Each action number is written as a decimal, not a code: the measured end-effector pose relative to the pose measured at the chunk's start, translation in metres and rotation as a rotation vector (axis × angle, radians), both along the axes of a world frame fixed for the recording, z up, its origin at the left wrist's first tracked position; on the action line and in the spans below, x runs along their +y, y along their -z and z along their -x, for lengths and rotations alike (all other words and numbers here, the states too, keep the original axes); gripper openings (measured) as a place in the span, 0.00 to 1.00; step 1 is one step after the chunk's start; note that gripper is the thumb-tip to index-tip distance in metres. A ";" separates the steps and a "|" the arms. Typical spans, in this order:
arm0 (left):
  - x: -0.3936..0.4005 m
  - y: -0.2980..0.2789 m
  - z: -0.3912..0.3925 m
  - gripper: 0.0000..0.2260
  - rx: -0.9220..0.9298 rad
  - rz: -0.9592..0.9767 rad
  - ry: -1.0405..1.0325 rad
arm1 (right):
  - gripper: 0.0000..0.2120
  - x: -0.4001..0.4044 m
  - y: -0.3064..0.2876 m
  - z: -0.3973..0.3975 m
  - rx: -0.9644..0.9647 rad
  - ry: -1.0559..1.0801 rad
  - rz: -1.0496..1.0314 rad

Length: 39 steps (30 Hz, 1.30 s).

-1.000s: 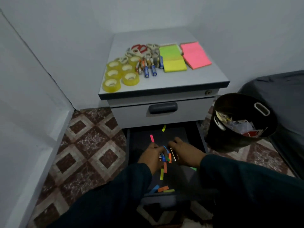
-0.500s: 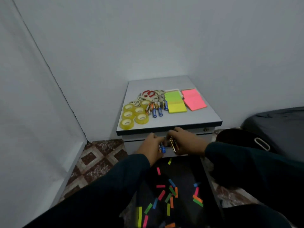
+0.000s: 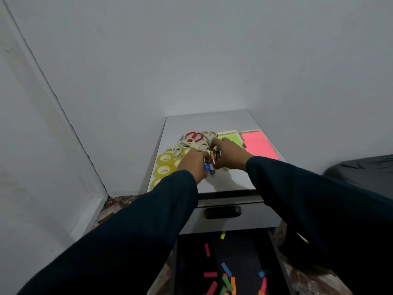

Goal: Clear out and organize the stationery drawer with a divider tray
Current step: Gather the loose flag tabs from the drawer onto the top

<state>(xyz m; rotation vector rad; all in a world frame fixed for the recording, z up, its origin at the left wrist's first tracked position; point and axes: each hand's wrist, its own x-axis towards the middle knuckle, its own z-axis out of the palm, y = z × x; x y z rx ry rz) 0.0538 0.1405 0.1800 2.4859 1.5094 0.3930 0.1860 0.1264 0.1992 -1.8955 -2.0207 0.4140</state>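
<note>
Pink sticky notes (image 3: 259, 145), yellow tape rolls (image 3: 164, 165), seemingly blue batteries (image 3: 207, 167).

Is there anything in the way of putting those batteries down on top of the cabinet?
Nothing visible blocks it. Both hands hold the batteries just above the cabinet top, with bare space beneath, between the tape rolls and pink notes.
</note>
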 end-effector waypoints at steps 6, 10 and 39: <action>0.035 0.002 -0.003 0.15 -0.017 0.016 -0.046 | 0.24 0.035 0.010 0.003 0.030 0.024 -0.052; 0.042 0.008 -0.006 0.18 -0.021 0.034 -0.046 | 0.24 0.042 0.016 -0.001 0.046 0.054 -0.045; 0.024 0.010 0.007 0.23 -0.025 -0.023 -0.067 | 0.24 0.012 0.013 -0.003 0.112 0.112 -0.086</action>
